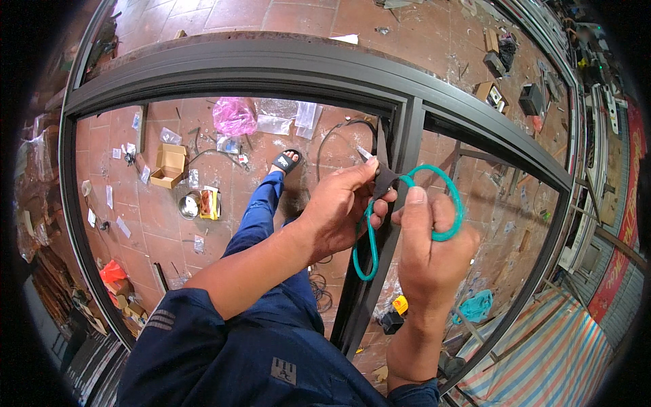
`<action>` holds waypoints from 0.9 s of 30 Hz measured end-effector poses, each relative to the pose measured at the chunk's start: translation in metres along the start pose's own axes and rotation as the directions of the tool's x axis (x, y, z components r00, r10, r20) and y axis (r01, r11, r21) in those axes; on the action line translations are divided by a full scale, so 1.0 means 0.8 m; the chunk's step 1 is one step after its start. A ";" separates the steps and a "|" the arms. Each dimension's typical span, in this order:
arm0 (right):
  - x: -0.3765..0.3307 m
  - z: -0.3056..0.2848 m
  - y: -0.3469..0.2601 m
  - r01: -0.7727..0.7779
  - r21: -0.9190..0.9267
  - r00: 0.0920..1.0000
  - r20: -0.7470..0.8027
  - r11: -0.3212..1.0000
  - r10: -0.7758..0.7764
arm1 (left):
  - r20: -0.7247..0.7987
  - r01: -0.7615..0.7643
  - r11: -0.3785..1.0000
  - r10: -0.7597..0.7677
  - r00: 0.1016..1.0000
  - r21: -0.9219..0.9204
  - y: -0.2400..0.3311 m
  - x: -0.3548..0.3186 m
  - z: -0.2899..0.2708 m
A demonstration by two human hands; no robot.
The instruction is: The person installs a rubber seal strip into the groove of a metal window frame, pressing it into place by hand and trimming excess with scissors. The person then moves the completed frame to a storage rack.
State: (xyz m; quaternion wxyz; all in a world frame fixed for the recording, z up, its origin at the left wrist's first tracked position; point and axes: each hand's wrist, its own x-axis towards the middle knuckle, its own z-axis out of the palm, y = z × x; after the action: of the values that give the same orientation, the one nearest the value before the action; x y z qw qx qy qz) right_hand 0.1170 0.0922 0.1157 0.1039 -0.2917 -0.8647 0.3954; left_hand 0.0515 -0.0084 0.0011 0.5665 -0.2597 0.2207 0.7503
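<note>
A pair of scissors with teal loop handles [453,186] and dark blades [382,146] is spread wide in front of me, over the upright bar of a dark grey metal frame [408,129]. My left hand [342,207] is closed around the scissors by the pivot, thumb and fingers pinching there. One teal loop hangs down beside its fingers. The other loop rings the fingers of my right hand [437,247], which is curled with its thumb raised against the handle. A pale pointed tip shows above my left thumb. Whether anything else sits between the left fingers is hidden.
The large frame surrounds me, with its crossbar ahead. On the tiled floor lie a pink plastic bag [234,117], an open cardboard box [168,165], a metal bowl [189,205], black cable [322,288] and a yellow-black tool [399,308]. A striped tarp [542,349] spreads at right.
</note>
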 end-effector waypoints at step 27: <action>-0.065 0.053 0.046 0.330 -0.082 0.944 0.038 0.940 -0.328 | 0.228 -0.045 0.999 0.044 0.973 -0.001 -0.002 0.002 -0.056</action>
State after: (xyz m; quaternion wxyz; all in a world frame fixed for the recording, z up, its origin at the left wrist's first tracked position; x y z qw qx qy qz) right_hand 0.1570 0.0546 0.0631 0.1455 -0.1428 -0.9189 0.3377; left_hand 0.0585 -0.0347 -0.0345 0.5718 -0.1658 0.1616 0.7870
